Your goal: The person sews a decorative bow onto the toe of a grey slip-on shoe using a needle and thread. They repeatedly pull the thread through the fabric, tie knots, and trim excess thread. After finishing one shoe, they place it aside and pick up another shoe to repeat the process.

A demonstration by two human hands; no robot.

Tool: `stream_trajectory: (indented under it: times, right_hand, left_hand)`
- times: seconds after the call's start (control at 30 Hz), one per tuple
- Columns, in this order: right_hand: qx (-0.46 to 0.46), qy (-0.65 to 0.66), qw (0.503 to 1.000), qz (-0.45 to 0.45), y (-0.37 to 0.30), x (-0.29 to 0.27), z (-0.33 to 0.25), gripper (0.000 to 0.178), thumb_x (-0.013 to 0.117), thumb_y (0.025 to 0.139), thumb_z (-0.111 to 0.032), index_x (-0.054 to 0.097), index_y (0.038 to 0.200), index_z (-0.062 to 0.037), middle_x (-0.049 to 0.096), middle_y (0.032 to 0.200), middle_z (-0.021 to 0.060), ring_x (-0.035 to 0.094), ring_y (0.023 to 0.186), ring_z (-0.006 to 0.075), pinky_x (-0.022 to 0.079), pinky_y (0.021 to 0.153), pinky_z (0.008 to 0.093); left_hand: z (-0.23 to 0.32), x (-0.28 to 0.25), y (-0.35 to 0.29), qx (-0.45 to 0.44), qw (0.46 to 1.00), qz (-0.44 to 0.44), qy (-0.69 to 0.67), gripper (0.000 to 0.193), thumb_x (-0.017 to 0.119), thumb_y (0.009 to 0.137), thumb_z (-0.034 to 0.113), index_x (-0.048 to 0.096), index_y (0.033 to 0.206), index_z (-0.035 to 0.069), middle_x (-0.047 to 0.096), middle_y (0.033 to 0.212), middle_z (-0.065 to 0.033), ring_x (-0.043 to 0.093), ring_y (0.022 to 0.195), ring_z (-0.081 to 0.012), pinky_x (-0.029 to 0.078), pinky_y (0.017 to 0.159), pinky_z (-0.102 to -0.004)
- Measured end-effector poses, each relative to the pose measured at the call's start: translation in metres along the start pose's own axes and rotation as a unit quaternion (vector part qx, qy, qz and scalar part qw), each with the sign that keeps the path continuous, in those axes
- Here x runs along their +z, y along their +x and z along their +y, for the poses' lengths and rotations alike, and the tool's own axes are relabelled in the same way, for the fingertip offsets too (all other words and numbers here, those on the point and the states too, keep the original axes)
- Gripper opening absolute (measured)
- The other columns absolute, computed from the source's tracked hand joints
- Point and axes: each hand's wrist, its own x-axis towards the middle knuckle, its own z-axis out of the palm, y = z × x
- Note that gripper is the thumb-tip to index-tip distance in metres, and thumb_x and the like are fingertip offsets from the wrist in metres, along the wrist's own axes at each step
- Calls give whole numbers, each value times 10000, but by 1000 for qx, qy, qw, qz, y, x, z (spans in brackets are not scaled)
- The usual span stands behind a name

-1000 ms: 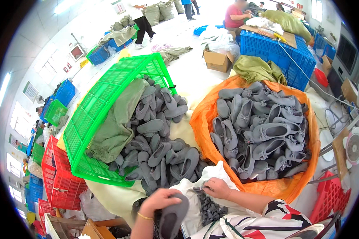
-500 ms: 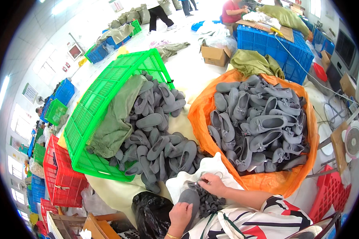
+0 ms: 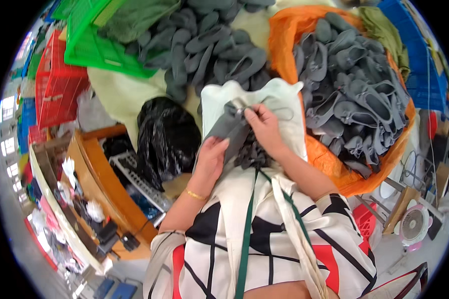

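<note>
My left hand [image 3: 212,157] is closed around a grey slipper-like shoe [image 3: 229,130], held tilted over my lap. At the shoe's upper end, the fingers of my right hand [image 3: 264,127] are pinched together. A small silvery piece [image 3: 238,103] shows beside those fingertips; whether it is worn or held, I cannot tell. What the pinch itself holds is too small to name. A thin dark loop like thread [image 3: 286,112] curves near the right hand. Small dark grey fabric bows [image 3: 254,152] lie heaped under the hands on a white cloth [image 3: 215,112].
An orange sack [image 3: 341,184] full of grey shoes stands to the right. Ahead, more shoes [image 3: 199,45] spill from a green crate [image 3: 90,50]. A black plastic bag [image 3: 167,134] and a wooden desk [image 3: 102,184] are at left. A small fan [image 3: 415,223] stands far right.
The view has tilted down, showing more of my lap and arms. My right hand has come against the shoe's upper end; my left still grips the shoe.
</note>
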Motion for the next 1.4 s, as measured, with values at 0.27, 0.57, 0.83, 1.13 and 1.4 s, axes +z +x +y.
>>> stream_trajectory:
  times: [0.27,0.57,0.83,1.13,1.4]
  right_hand:
    - [-342,-427,827,-131,-27,5,-7,164,731,785,-165,672,906,-71,627,771,70,619,755,263,463,891,444]
    - [-110,-233,964,-72,-42,-5,-18,105,634,921,-78,655,1002,-15,663,820,74,653,753,186,521,720,293]
    - [191,-137,963,-135,-39,5,-26,117,613,951,-122,643,1008,-24,627,744,17,568,663,52,461,601,219]
    - [87,-253,954,-139,-41,10,-20,144,598,894,-113,652,979,-10,592,681,36,496,600,83,444,579,262]
    - [103,-260,949,-146,-38,9,-18,148,602,886,-118,654,968,-6,600,688,41,505,602,82,448,583,264]
  left_hand:
    - [-3,28,2,29,997,66,-22,285,745,891,144,595,1092,9,662,1053,-55,617,943,-123,493,863,-275]
    - [-1,29,4,8,991,125,-53,150,654,949,130,600,1058,40,679,985,-46,644,851,-126,531,759,-276]
    - [-12,7,8,9,992,121,-32,123,664,936,112,613,1024,42,685,944,-35,646,809,-119,531,731,-266]
    - [-12,7,6,8,992,120,-26,139,700,910,101,619,1015,61,684,928,-12,636,802,-88,508,722,-229]
    - [-7,16,4,11,992,118,-41,160,705,906,94,626,1036,47,681,966,-21,618,842,-99,483,761,-245]
